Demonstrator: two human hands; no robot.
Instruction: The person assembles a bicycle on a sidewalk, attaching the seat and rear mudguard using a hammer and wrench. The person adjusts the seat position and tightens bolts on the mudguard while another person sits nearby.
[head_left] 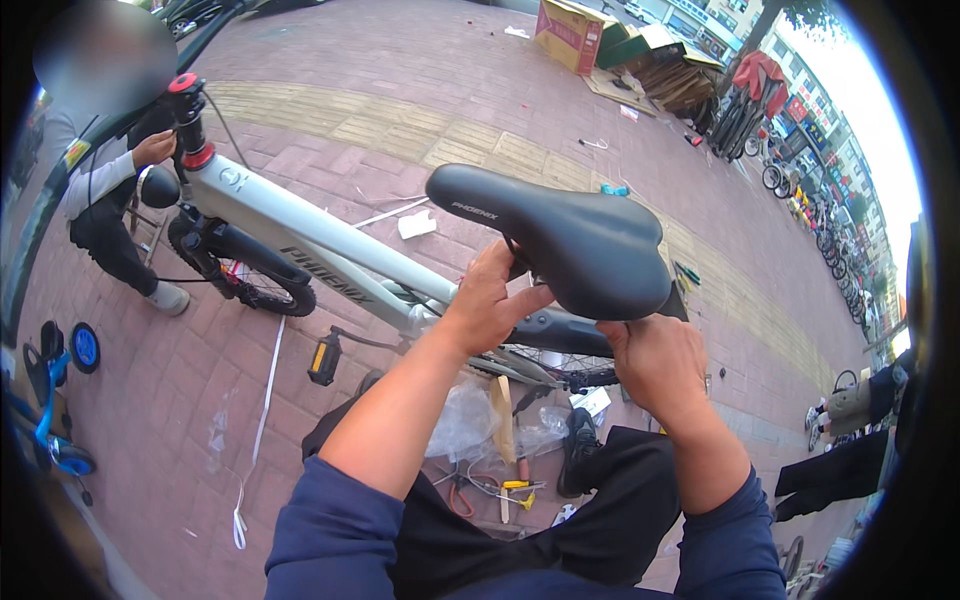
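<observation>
**Bicycle saddle (570, 235) above reddish brick pavement (180, 380)**

The black saddle sits at the rear of a pale grey bicycle frame (270, 215), near the middle of the view. The left hand (490, 305) reaches beneath its nose, thumb stretched out, other fingers bent upward; whether they close on anything is hidden. The right hand (660, 365) is curled at the saddle's back edge, its thumb beside the lower rim; what its fingers clasp cannot be told.

The ground is laid in reddish blocks, crossed diagonally by a yellowish paving strip (400, 130). A white strap (262, 400) trails over the blocks on the left, and a white scrap (417, 224) lies beyond the frame. Between the wearer's legs lie clear plastic wrapping (463, 420) and a yellow-handled tool (520, 490).

At the left, a co-worker (85, 190) is low beside the front wheel (265, 285), and a small blue child's cycle (50, 410) stands at the view's edge. Farther off, an open cardboard box (568, 38) stands near flattened cardboard (680, 85), with red cloth (760, 80) to its right. Parked bicycles (845, 270) line the right side below buildings (850, 140).
</observation>
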